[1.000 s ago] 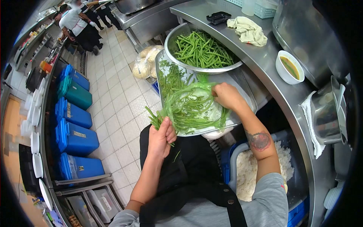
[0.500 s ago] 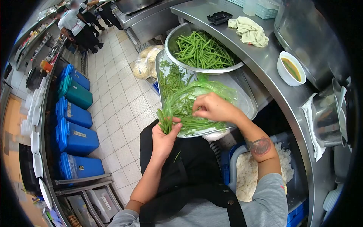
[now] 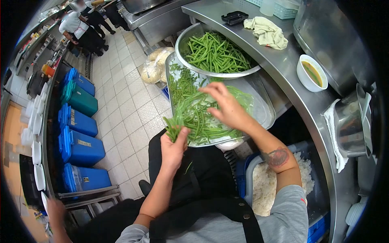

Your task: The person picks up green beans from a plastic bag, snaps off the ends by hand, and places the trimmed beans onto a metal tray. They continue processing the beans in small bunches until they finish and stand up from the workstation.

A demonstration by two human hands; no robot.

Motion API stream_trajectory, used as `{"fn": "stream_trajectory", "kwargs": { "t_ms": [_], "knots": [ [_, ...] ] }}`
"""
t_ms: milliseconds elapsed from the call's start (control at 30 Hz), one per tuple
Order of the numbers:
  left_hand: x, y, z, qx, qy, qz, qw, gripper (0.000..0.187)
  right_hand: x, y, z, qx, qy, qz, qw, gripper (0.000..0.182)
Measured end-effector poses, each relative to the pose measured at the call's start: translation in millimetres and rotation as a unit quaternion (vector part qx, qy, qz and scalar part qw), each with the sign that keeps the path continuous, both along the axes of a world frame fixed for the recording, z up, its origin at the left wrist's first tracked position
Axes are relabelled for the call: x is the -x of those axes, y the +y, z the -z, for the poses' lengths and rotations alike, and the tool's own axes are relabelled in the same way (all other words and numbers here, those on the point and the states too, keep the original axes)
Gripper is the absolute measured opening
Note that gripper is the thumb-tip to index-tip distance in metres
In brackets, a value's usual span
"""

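A bunch of green beans (image 3: pixel 174 130) is held upright in my left hand (image 3: pixel 173 150), its fingers wrapped round the stems at the tray's near left corner. My right hand (image 3: pixel 225 106) hovers over the tray with fingers spread and nothing in them. Below it, loose green beans (image 3: pixel 206 128) lie in a clear green plastic bag (image 3: pixel 243 97) on the metal tray (image 3: pixel 265 111). Small trimmed bean ends (image 3: pixel 182 85) are heaped at the tray's left side. A steel bowl (image 3: pixel 187 65) full of green beans (image 3: pixel 219 52) rests at the tray's far edge.
The steel counter (image 3: pixel 298 95) curves along the right, with a cloth (image 3: pixel 267 34), a black container (image 3: pixel 235 17) and a bowl of soup (image 3: pixel 312 73). A tub of rice (image 3: pixel 263 186) stands below. Blue bins (image 3: pixel 83 146) line the left. A co-worker's arm (image 3: pixel 56 216) shows at lower left.
My right hand has lifted slightly and spread its fingers. My left hand has shifted a little left with the beans. A co-worker's blurred arm and dark-clothed leg have come in at lower left.
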State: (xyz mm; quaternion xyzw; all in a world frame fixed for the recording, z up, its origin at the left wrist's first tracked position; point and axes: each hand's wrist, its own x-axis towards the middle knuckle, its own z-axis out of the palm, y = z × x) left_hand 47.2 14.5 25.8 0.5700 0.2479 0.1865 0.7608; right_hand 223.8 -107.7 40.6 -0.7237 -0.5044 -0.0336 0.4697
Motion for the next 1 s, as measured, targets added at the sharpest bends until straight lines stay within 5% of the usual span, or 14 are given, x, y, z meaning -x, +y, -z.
{"fn": "stream_trajectory", "kwargs": {
  "t_ms": [100,333,533,833,1000],
  "knots": [
    [3.0,9.4,-0.8,0.024,-0.007,-0.027,0.999,0.017,-26.2,-10.0,-1.8,0.078,-0.015,-0.007,0.997,0.042],
    [6.2,13.4,-3.1,0.029,-0.004,-0.036,0.999,0.016,16.6,3.8,38.7,0.203,-0.018,-0.208,0.957,0.026],
    [4.9,10.5,-2.6,0.03,-0.003,-0.02,0.999,0.016,-0.8,-0.1,33.0,0.269,-0.043,-0.153,0.95,0.022],
    [4.2,8.5,-0.9,0.036,-0.001,-0.011,0.999,0.015,1.0,1.2,31.3,0.265,-0.061,-0.138,0.952,0.02],
    [4.9,9.9,-1.1,0.042,0.001,-0.003,0.999,0.015,0.3,5.2,22.4,0.095,0.012,-0.135,0.986,0.015]
  ]
}}
